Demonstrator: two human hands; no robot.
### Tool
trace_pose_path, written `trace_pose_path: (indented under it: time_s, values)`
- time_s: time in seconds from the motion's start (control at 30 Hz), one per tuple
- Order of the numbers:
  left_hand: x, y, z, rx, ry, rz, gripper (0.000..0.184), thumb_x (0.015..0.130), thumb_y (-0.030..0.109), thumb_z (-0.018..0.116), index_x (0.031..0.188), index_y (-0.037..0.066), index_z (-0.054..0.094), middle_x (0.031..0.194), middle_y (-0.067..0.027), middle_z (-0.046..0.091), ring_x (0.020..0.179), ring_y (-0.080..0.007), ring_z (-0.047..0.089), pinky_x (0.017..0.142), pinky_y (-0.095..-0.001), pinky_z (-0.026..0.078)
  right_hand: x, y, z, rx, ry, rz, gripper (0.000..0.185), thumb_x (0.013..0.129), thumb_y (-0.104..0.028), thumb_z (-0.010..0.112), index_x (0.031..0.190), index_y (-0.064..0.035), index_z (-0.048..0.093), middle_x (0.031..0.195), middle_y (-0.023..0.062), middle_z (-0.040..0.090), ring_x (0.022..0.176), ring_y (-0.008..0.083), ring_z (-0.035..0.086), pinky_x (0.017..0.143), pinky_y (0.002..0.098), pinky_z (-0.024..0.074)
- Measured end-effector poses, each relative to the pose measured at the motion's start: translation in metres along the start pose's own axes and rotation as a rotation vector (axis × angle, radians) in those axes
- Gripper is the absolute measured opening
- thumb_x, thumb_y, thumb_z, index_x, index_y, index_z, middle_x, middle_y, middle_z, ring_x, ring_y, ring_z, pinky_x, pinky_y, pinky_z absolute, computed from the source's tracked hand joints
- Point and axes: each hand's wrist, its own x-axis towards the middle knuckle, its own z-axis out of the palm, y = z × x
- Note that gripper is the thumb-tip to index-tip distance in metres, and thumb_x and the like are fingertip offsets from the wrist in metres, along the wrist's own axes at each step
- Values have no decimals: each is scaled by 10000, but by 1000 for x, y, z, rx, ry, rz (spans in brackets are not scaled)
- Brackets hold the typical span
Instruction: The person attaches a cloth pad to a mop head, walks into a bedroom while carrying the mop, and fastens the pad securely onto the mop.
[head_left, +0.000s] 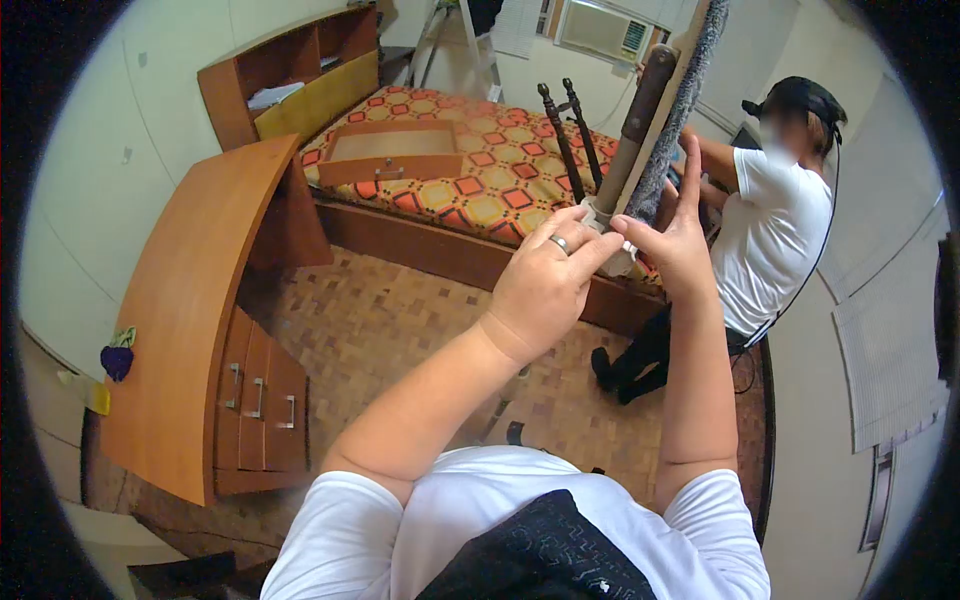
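Raised in front of me is a long flat mop (681, 115), seen edge-on, with a grey fuzzy pad along a pale board. A beige pole with a dark grip (647, 95) runs close beside it. My left hand (545, 278), with a ring on one finger, is closed at the white fitting (622, 262) at the lower end. My right hand (682, 248) holds the pad's lower right side, its thumb toward the fitting and a finger stretched up along the pad. The fingers' undersides are hidden.
A bed with a patterned mattress (490, 150) carries a drawer (390, 168) and dark turned legs (562, 150). A wooden desk (190, 300) stands left, with a cloth (117, 360). A co-worker in a white shirt (775, 220) is at right. Behind are a ladder (425, 50) and air conditioner (605, 30).
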Motion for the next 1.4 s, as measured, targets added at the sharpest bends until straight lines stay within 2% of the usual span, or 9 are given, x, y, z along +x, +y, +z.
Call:
trace_pose_path:
  time_s: [0.07,0.17,0.27,0.37,0.57,0.9,1.17,1.27,1.4]
  values:
    - [2,6,3,-69,62,-100,203,734,-21,548,913,51,610,855,-129,582,871,-317,564,737,-382,457,0,2,-8,-45,-31,-16,1153,573,-120,784,1402,-217,-12,1224,233,421,1103,266,469,899,348,411]
    - [5,2,2,-270,-25,-359,129,770,4,548,886,35,596,876,-152,590,826,-317,582,684,-371,467,1,5,-14,-19,-44,-28,1128,577,-121,778,1404,-215,17,1243,239,402,1117,275,459,910,349,402]
    - [8,-12,9,-389,9,-402,84,772,23,568,853,24,590,837,-147,590,748,-298,582,630,-345,470,3,6,-14,9,-41,-44,1115,583,-121,774,1405,-204,26,1251,239,395,1119,275,456,916,346,395]
    - [9,-12,14,-423,78,-342,73,766,33,589,838,21,595,792,-122,575,678,-253,574,605,-315,470,2,7,-14,20,-19,-41,1108,588,-120,771,1404,-189,26,1248,233,398,1112,268,461,916,341,394]
    - [7,-12,20,-478,122,-430,67,774,45,599,833,14,608,782,-99,558,618,-186,559,546,-261,463,0,4,-12,-41,25,-61,1097,599,-123,766,1404,-171,23,1227,223,415,1085,263,482,900,332,406]
    - [8,-8,15,-419,103,-438,64,763,59,605,804,10,615,748,-118,583,632,-221,573,552,-295,464,-2,8,-11,-104,56,-47,1084,605,-156,782,1403,-161,49,1234,250,413,1113,287,462,918,338,391]
    - [7,-3,10,-423,85,-439,60,750,52,606,791,10,617,751,-124,592,675,-247,584,584,-314,467,-5,10,-15,-112,45,-26,1057,626,-131,773,1403,-158,57,1262,213,399,1115,269,463,925,334,382]
    - [3,-6,12,-380,51,-411,67,787,57,621,839,18,639,775,-52,583,668,-106,591,606,-224,468,-8,6,-13,2,29,-24,1029,647,-97,752,1403,-151,56,1249,197,409,1094,253,477,908,325,397]
    - [4,-8,12,-365,54,-388,65,786,58,619,831,16,639,769,-54,587,659,-107,588,598,-228,464,-8,9,-11,63,31,-41,996,671,-66,728,1402,-141,56,1223,181,430,1067,233,495,886,317,415]
